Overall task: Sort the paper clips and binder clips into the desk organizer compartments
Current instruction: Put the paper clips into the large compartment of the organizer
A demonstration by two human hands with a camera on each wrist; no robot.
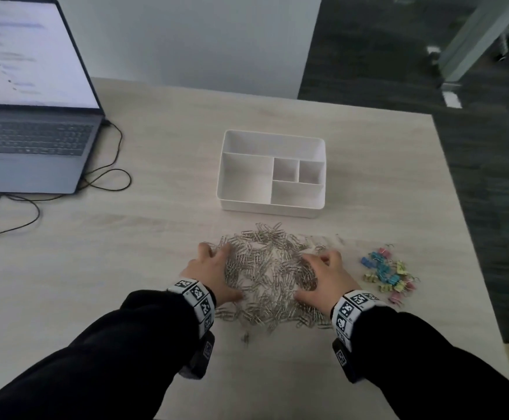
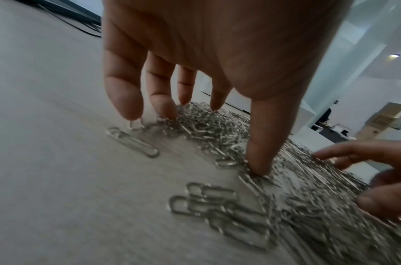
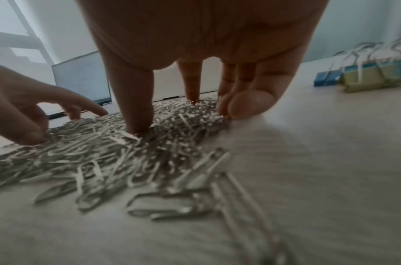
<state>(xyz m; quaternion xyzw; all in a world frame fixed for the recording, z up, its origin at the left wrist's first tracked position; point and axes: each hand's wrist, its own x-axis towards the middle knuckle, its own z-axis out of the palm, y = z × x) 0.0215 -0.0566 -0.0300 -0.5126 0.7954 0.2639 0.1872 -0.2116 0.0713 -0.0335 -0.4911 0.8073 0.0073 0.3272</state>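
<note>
From the head view, the left hand (image 1: 214, 272) and right hand (image 1: 323, 274) are bracketing the paper clips (image 1: 270, 277) on the bench (image 1: 126, 268), likely to herd them together. The empty organizer (image 1: 273, 171) is waiting just beyond; the binder clips (image 1: 389, 272) are sitting apart, already separate.

In the left wrist view, spread fingers (image 2: 124, 96) are touching clips, gripping nothing.

The right wrist view is showing the same: fingers (image 3: 136, 100) extended, tips planted in the heap.

A pale wood-grain table (image 1: 162, 165) filled the foreground; an open laptop (image 1: 32, 116) sat at its far left corner, black cables (image 1: 108, 177) looping beside it; a white wall (image 1: 186, 40) stood behind; dark grey carpet (image 1: 489, 177) lay to the right; daylight was dim.
</note>
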